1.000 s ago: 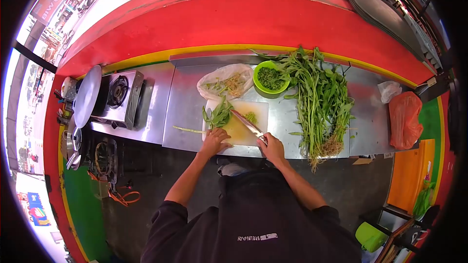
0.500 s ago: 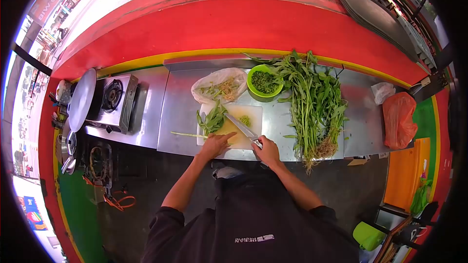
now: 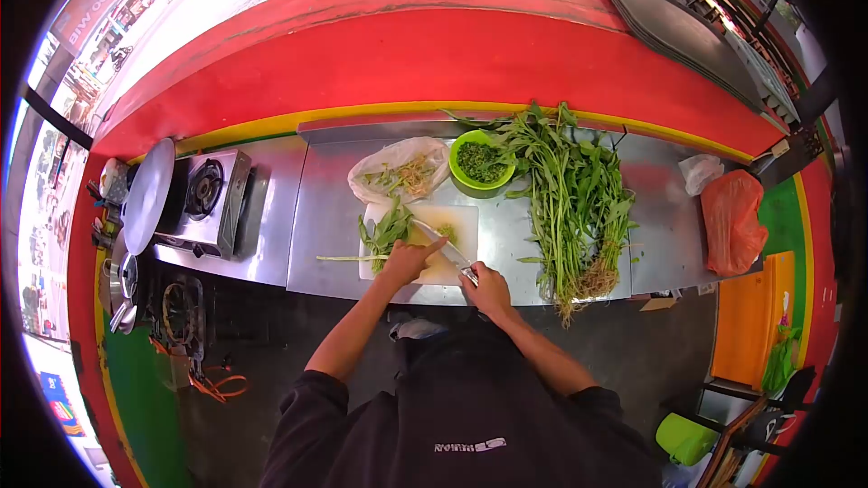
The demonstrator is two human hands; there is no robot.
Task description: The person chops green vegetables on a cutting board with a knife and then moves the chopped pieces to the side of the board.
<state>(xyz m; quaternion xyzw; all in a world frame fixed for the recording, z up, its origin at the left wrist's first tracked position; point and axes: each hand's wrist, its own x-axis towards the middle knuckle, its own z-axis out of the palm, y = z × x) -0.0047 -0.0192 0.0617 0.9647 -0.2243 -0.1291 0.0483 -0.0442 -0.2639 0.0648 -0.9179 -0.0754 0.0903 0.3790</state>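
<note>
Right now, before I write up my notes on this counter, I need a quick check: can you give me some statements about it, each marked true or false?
1. The right hand holds a knife. True.
2. Chopped greens lie in a green bowl. True.
3. That green bowl stands on the cutting board. False: it stands on the metal counter, beyond the board.
4. The left hand has a finger extended over the cutting board. True.
5. The big leafy bunch lies left of the green bowl. False: it lies to the right.
6. The red plastic bag is beside the stove. False: it is at the opposite end.
</note>
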